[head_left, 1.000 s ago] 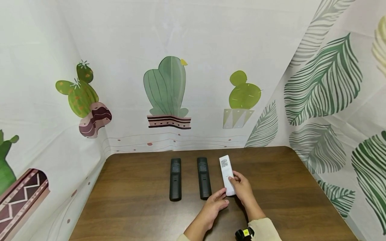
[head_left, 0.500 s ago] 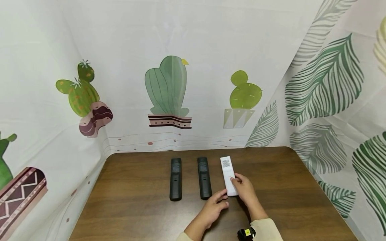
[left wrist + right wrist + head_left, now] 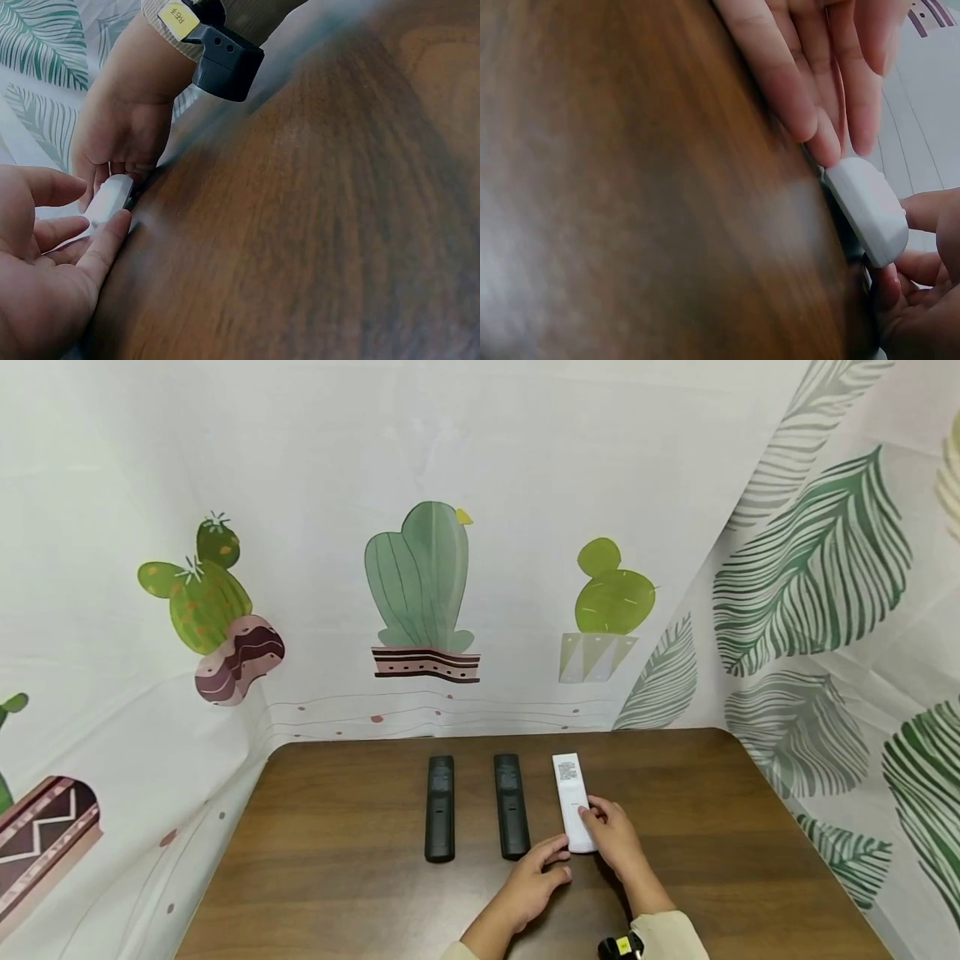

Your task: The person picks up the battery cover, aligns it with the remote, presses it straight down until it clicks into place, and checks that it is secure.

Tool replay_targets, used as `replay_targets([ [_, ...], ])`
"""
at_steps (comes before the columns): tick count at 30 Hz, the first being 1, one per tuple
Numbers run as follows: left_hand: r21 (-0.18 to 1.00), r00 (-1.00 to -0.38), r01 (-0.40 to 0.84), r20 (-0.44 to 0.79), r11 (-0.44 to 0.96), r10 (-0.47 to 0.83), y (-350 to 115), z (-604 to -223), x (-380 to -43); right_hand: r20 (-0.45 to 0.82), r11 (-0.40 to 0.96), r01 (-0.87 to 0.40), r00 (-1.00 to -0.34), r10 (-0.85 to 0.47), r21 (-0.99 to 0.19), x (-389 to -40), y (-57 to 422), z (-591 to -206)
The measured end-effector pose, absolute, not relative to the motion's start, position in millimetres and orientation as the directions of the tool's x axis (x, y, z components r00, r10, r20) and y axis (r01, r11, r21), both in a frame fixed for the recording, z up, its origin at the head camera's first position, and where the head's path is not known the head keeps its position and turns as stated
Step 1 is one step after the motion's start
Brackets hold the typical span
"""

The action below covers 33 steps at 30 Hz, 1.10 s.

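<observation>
A white remote control [image 3: 572,795] lies back side up on the wooden table, with a printed label near its far end. My right hand [image 3: 617,839] pinches its right side near the close end, thumb on top and fingers along the edge. My left hand [image 3: 528,883] reaches its lower left corner with fairly straight fingertips, the thumb apart from it. In the right wrist view the near end of the remote [image 3: 870,210] shows between both hands. To the left, two black remote controls lie face down: a middle one [image 3: 512,810] and a left one [image 3: 440,810].
The brown wooden table [image 3: 337,860] has rounded far corners. A white cloth [image 3: 315,568] printed with cacti and leaves hangs behind it and along both sides. A black wrist camera [image 3: 229,64] is strapped at the right cuff.
The white remote control has shifted slightly to the right and lies a touch straighter, with both hands following it. The black remotes stay in place; the head view has drifted a little.
</observation>
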<state>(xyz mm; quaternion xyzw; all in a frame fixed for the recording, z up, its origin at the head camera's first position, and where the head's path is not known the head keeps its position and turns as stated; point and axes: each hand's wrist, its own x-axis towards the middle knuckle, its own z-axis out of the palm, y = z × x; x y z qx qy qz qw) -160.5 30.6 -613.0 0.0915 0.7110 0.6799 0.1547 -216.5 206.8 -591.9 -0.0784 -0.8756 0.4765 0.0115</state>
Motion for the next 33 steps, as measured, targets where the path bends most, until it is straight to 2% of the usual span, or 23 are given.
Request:
replay_targets([
  [17,0.997,-0.926,-0.022,-0.050,0.079,0.374,29.5,-615.5,-162.0,-0.070,0.510,0.138,-0.986,0.150,-0.849,-216.2,209.9,-590.9],
  [33,0.995,-0.932,-0.030,-0.062,0.095,0.357,28.6,-615.4,-157.5,-0.083,0.491,0.151,-0.984,0.158,-0.858,-214.4,210.9,-590.8],
])
